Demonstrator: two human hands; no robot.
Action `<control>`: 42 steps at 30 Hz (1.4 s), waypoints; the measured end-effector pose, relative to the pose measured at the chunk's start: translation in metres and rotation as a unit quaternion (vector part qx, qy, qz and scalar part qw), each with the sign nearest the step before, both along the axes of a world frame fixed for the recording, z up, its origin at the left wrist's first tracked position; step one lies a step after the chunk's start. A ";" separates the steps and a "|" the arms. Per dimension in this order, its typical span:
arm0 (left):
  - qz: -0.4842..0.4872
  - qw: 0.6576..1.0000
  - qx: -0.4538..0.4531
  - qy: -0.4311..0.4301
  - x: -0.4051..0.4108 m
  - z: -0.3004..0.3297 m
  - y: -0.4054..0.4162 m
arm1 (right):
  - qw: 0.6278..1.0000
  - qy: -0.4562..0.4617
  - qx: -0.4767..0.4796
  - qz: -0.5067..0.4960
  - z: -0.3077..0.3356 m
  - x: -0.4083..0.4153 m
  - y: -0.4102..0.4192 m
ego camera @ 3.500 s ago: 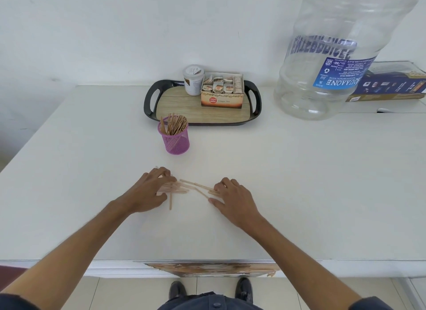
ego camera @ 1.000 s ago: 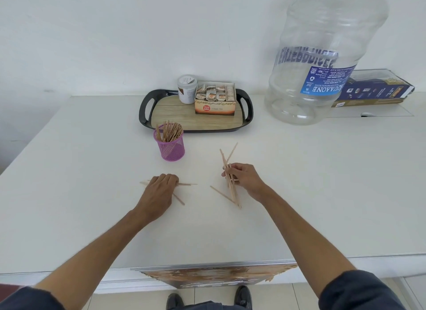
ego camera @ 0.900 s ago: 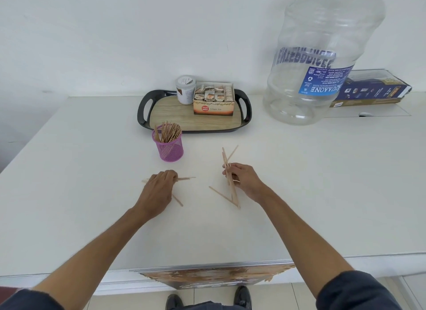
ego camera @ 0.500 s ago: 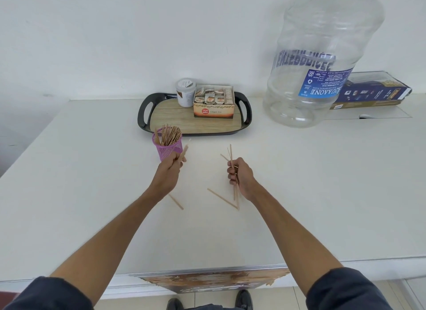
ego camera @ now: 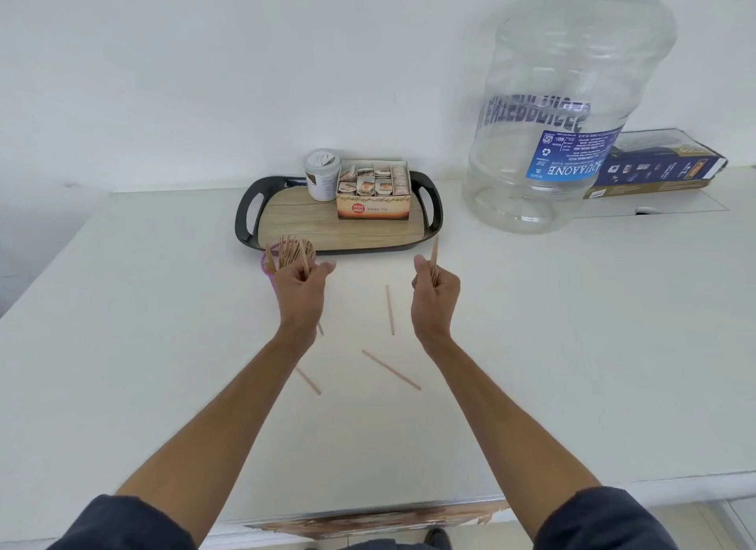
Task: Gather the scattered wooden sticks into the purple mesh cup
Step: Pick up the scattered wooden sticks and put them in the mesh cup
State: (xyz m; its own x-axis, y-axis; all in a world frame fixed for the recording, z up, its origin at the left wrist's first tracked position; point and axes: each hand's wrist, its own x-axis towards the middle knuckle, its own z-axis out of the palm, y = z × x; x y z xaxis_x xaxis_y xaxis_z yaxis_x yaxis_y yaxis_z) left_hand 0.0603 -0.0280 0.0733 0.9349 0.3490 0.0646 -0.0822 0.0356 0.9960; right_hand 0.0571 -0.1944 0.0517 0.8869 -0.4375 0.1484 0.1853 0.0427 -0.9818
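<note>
The purple mesh cup (ego camera: 268, 265) stands just in front of the black tray, full of wooden sticks, and is mostly hidden behind my left hand (ego camera: 300, 289). That hand grips a small bundle of sticks (ego camera: 304, 259) right over the cup's mouth. My right hand (ego camera: 435, 293) is raised to the right of the cup and holds a few sticks (ego camera: 434, 251) upright. Loose sticks lie on the white table: one (ego camera: 390, 310) between my hands, one (ego camera: 390, 369) nearer me, and one (ego camera: 308, 380) partly under my left forearm.
A black tray (ego camera: 245, 218) with a wood-look floor holds a white jar (ego camera: 322, 175) and a ginger tea box (ego camera: 373, 195). A big clear water jug (ego camera: 560, 111) stands at the back right, a blue carton (ego camera: 658, 169) behind it. The table's front edge (ego camera: 368, 521) is worn.
My left hand has carried its sticks up from the table to the cup's mouth. My right hand has risen with its bundle, and one stick now lies on the table below it.
</note>
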 end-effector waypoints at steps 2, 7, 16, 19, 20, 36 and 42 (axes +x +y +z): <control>-0.001 1.000 -0.006 -0.006 -0.004 -0.011 -0.008 | 1.000 -0.007 -0.013 -0.019 -0.011 -0.004 0.005; -0.001 0.999 0.038 -0.019 -0.017 -0.032 -0.024 | 0.998 0.009 -0.058 -0.037 -0.043 -0.013 0.013; -0.010 0.999 0.052 0.006 -0.026 -0.065 -0.036 | 0.996 0.068 -0.054 -0.015 -0.064 -0.011 0.009; -0.026 0.998 0.059 0.015 -0.024 -0.066 -0.033 | 0.997 0.051 -0.051 0.000 -0.062 -0.010 0.008; -0.036 0.997 0.061 0.020 -0.024 -0.067 -0.032 | 0.998 0.044 -0.049 0.006 -0.061 -0.011 0.008; -0.031 0.995 0.071 0.056 -0.029 -0.066 -0.034 | 0.984 0.125 -0.096 0.081 -0.049 -0.008 0.008; -0.015 0.992 0.094 0.083 -0.018 -0.048 -0.014 | 0.930 0.218 -0.287 0.075 -0.036 0.015 -0.003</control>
State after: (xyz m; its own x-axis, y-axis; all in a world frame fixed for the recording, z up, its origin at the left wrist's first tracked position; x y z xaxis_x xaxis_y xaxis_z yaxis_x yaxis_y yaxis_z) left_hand 0.0427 -0.0420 0.0253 0.9480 0.3170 -0.0298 0.0821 -0.1530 0.9848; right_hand 0.0719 -0.1971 0.0158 0.9624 -0.2629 -0.0685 -0.2007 -0.5179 -0.8316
